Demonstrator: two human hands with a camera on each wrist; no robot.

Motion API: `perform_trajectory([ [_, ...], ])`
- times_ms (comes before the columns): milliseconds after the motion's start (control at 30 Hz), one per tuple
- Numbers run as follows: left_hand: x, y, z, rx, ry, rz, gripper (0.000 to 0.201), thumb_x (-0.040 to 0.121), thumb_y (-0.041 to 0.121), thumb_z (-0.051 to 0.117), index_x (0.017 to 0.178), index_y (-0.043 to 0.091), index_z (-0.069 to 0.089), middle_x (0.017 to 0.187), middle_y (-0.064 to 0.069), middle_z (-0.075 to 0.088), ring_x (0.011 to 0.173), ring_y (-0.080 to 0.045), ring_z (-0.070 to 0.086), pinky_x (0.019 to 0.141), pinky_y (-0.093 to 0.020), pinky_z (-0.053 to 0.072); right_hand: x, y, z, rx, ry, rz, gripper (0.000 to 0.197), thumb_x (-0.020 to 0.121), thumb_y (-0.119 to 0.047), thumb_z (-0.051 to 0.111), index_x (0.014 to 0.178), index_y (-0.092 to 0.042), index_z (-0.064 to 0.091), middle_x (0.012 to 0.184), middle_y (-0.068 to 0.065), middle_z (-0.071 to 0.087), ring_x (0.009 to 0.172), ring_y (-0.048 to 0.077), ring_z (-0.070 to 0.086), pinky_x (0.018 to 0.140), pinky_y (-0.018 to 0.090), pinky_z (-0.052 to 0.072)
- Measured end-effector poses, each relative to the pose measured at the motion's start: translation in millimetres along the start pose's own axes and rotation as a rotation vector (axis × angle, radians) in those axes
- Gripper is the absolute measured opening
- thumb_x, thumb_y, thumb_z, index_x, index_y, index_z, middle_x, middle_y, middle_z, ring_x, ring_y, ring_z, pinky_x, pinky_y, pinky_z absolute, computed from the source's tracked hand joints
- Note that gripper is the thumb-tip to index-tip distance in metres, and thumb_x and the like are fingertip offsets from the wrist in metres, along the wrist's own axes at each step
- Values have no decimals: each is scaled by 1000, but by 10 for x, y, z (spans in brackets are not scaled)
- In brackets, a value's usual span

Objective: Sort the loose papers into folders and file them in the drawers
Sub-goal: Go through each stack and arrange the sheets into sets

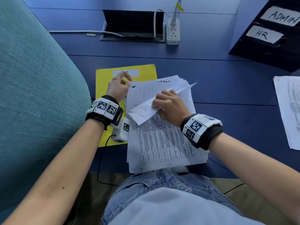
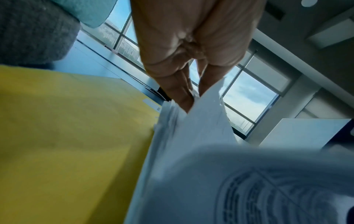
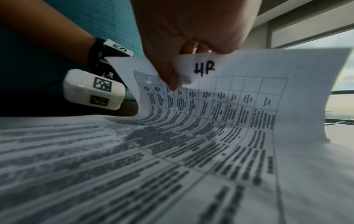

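Note:
A stack of printed papers (image 1: 164, 143) lies on the blue desk, overlapping a yellow folder (image 1: 105, 82) on its left. My right hand (image 1: 156, 105) pinches the top edge of the uppermost sheet (image 1: 142, 111) and has it curled back toward me. In the right wrist view this sheet (image 3: 239, 106) is a printed table with "HR" handwritten at its top, held by my right hand (image 3: 178, 78). My left hand (image 1: 128, 82) pinches the stack's top left corner. In the left wrist view its fingers (image 2: 184, 97) grip sheet corners (image 2: 206, 115) beside the yellow folder (image 2: 67, 121).
A dark drawer unit (image 1: 267, 38) with labels ADMIN and HR stands at the back right. Another pile of papers (image 1: 290, 111) lies at the right edge. A power strip (image 1: 173, 31) and cable box (image 1: 133, 25) are at the back. A teal upholstered seat (image 1: 32, 95) is on the left.

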State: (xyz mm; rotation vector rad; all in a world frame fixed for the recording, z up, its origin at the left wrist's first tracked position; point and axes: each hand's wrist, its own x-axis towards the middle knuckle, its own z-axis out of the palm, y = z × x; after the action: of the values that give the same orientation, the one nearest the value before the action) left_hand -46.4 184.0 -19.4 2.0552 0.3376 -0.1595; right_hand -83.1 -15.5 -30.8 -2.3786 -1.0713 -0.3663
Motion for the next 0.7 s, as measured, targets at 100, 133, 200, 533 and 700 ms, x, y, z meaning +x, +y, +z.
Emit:
perform_trajectory([
  [100, -10, -12, 14, 27, -65, 1, 27, 90, 17, 57, 65, 27, 55, 65, 5, 47, 59, -16, 46, 68, -35, 48, -78, -72, -7, -18, -69, -52, 21, 69, -13, 40, 60, -12, 59, 62, 2, 57, 58, 22, 56, 63, 26, 29],
  [133, -25, 3, 17, 18, -108, -5, 27, 88, 28, 60, 62, 25, 55, 64, 8, 50, 57, -11, 46, 67, -32, 45, -90, -100, 1, -27, -92, -52, 22, 67, -13, 38, 59, -12, 59, 61, 2, 56, 56, 22, 56, 61, 25, 28],
  [200, -47, 18, 30, 21, -173, 4, 48, 79, 59, 55, 52, 21, 43, 52, 11, 42, 47, -7, 36, 56, -25, 33, -106, -151, 28, -31, -149, -37, 23, 64, -13, 37, 58, -13, 59, 59, 1, 55, 53, 21, 56, 59, 26, 28],
  [533, -106, -35, 44, 262, -44, 164, 16, 83, 22, 68, 84, 5, 70, 129, -3, 43, 126, -19, 30, 101, -22, 22, -104, -306, -59, -18, -261, 37, 10, 62, -13, 49, 61, -12, 59, 67, 5, 61, 59, 23, 61, 59, 26, 41],
  [700, -233, 22, 13, 24, -298, 245, 26, 82, 0, 65, 65, 19, 60, 94, 1, 59, 87, -2, 52, 87, -22, 38, 127, -196, -125, -125, -61, 236, 52, 50, 6, 70, 99, -8, 59, 117, 15, 61, 91, 32, 62, 74, 43, 47],
])
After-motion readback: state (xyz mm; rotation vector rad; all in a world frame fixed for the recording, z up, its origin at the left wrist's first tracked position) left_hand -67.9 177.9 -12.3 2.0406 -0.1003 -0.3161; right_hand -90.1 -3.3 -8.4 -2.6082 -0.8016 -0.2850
